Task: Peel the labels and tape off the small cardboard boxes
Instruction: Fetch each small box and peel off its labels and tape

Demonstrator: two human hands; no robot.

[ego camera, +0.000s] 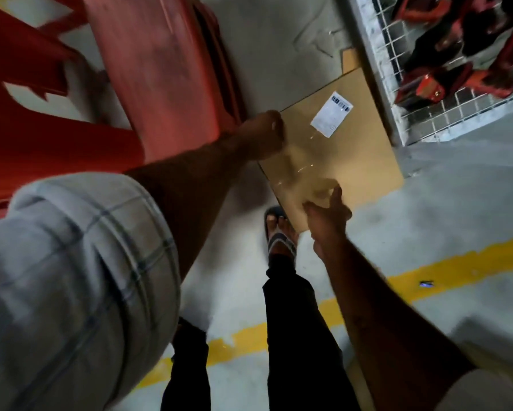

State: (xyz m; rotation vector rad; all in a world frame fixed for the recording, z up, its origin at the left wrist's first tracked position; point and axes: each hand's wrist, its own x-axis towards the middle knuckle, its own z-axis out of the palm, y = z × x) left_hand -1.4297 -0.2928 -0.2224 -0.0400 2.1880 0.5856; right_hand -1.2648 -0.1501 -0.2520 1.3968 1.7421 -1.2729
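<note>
My left hand (pixel 267 132): fingers curled over edge of box (pixel 353 161), just right of chair (pixel 160 69). Box flat, light, likely bendy; hold by edges. Tape (pixel 297 166) slick; label (pixel 332 114) thin, lift from its corner. Right hand (pixel 329 212) pinches the box corner farthest from chair.

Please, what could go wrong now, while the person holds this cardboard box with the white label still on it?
1. The clear tape seems to reach the white label; a fast pull may tear the label or the surface of the cardboard box.
2. The left hand and right hand hold the box only at its edges, with its near corner by a foot in an open sandal; it might slip onto the toes.
</note>
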